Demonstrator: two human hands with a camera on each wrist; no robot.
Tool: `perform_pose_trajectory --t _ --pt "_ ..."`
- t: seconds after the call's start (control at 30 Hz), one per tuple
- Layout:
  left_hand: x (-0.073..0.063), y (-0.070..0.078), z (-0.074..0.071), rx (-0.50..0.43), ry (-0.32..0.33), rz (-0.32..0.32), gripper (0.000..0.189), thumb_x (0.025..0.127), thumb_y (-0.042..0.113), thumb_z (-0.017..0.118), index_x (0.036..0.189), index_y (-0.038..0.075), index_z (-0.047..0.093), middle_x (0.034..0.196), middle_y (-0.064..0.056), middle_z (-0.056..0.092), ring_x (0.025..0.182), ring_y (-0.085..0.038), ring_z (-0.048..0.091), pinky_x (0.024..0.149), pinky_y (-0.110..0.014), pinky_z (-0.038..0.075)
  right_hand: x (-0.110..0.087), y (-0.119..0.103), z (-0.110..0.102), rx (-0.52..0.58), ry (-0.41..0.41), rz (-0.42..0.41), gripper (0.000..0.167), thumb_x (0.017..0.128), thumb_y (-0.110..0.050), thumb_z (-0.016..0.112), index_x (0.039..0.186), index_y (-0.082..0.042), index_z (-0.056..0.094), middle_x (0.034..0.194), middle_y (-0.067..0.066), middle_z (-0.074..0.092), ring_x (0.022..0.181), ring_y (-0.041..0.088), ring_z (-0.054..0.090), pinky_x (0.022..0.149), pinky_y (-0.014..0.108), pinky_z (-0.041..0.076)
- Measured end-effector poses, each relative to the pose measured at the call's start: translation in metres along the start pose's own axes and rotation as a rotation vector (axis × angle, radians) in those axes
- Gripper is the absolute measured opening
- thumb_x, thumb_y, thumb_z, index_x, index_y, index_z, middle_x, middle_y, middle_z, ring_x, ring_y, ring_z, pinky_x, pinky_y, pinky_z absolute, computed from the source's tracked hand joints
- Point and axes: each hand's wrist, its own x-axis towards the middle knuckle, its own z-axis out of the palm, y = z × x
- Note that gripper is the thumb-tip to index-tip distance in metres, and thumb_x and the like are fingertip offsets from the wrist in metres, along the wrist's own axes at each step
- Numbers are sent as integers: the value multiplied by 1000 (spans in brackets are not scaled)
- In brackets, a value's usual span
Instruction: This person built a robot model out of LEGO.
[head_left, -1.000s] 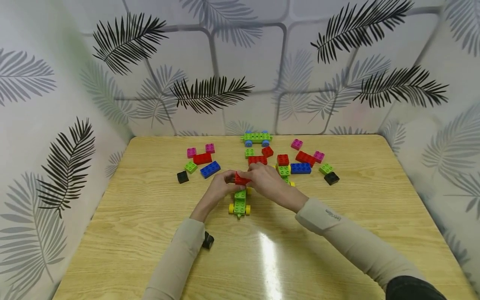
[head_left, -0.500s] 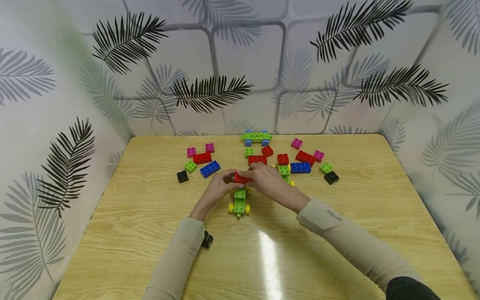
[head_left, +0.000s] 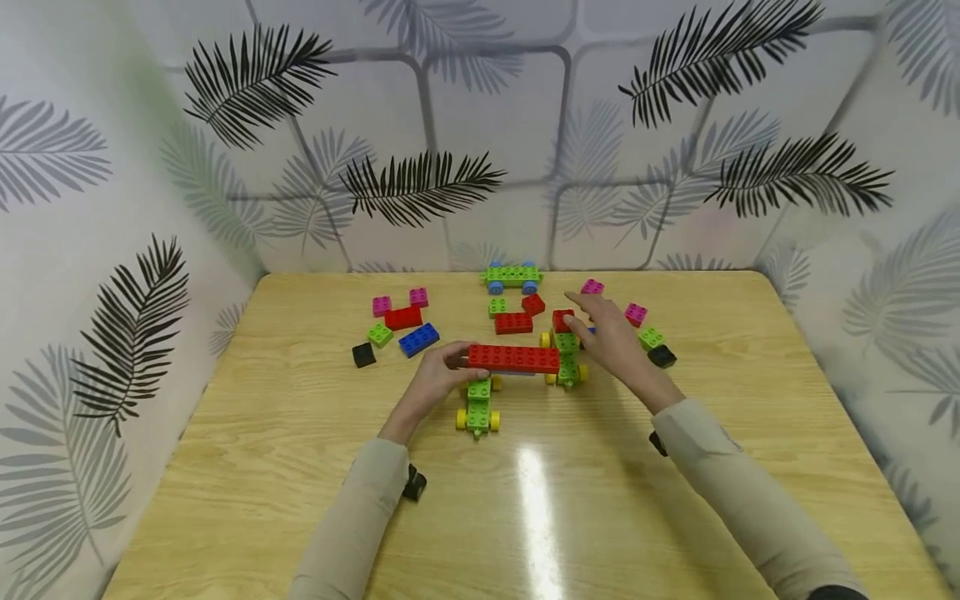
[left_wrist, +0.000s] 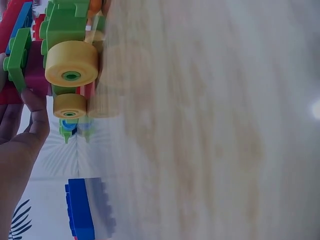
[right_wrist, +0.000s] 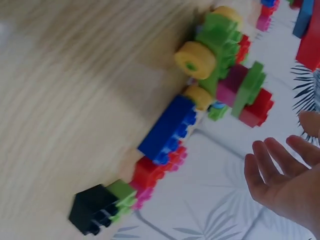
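Observation:
My left hand [head_left: 438, 379] grips the left end of a long red brick [head_left: 517, 358], its thumb at the front and fingers behind. This brick, with a blue brick [left_wrist: 20, 25] beneath it, sits over a green wheeled base with yellow wheels [left_wrist: 72, 64], above a purple brick [left_wrist: 36, 70] and a thin green brick [left_wrist: 19, 57]. Its right end reaches over toward a second green car [head_left: 567, 367] with yellow wheels. My right hand [head_left: 618, 342] is held in the air with fingers spread, overlapping the square red brick [head_left: 562, 320] on that car in the head view, and holds nothing.
At the back stands a green base [head_left: 512, 275] with blue wheels. A blue brick [head_left: 418, 339], a red brick [head_left: 403, 317] and a black brick [head_left: 363, 355] lie on the left. Another black brick [head_left: 662, 357] and a green one [head_left: 651, 337] lie on the right.
My right hand has let go of the long red brick and moved right, its fingers opening. The whole red brick now shows. My left hand has stayed in place.

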Motion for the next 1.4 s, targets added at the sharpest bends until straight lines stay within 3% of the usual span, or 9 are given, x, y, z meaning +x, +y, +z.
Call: perform_pose_trajectory --t 0.13,0.23,0.37,0.53,0.7,1.0,1.2,1.4 --pt "-2 0 0 12 10 -3 51 81 30 78 128 17 63 119 -4 65 104 -22 62 89 -40 49 -4 15 1 34 -128 46 53 100 -25 55 146 -5 40 147 19 41 129 39 44 102 55 38" --pt "-2 0 1 11 17 7 50 81 31 79 127 17 64 118 -3 66 103 -21 62 90 -40 49 -4 18 4 40 -167 41 54 99 -25 55 147 -6 38 148 18 39 135 38 36 106 55 32" --pt "-2 -1 4 -10 24 5 49 81 31 79 126 17 65 116 -2 66 103 -21 62 91 -41 49 -5 19 7 15 -131 31 51 97 -18 60 143 -3 44 143 18 44 129 38 43 104 55 36" --pt "-3 -2 5 -46 56 -21 50 80 30 79 126 17 65 118 -1 66 107 -20 61 94 -41 48 -8 20 12 1 -57 -45 41 92 -9 66 130 3 56 125 18 52 104 33 58 88 46 50" --pt "-2 -2 3 -76 103 -17 52 81 28 79 128 16 63 121 -3 65 108 -22 61 94 -41 48 -12 19 13 39 -18 -102 36 88 -7 69 123 3 63 117 17 57 88 27 59 75 41 52" --pt "-2 2 4 -94 148 -27 53 81 26 79 130 13 62 122 -6 65 110 -24 61 96 -43 47 -17 7 10 86 -127 -113 43 87 -9 71 127 0 60 106 12 60 85 24 64 74 38 55" --pt "-2 6 8 -104 137 -5 51 82 24 79 129 13 63 120 -7 65 107 -25 62 94 -45 47 -19 4 13 124 -137 -101 62 84 -5 73 140 -2 46 113 17 60 88 27 64 75 39 55" --pt "0 9 12 -92 124 -22 55 80 29 80 130 14 62 120 -6 65 107 -23 61 92 -42 49 -21 2 17 117 -150 -70 65 84 -7 74 143 -7 44 118 14 60 89 25 64 74 39 55"
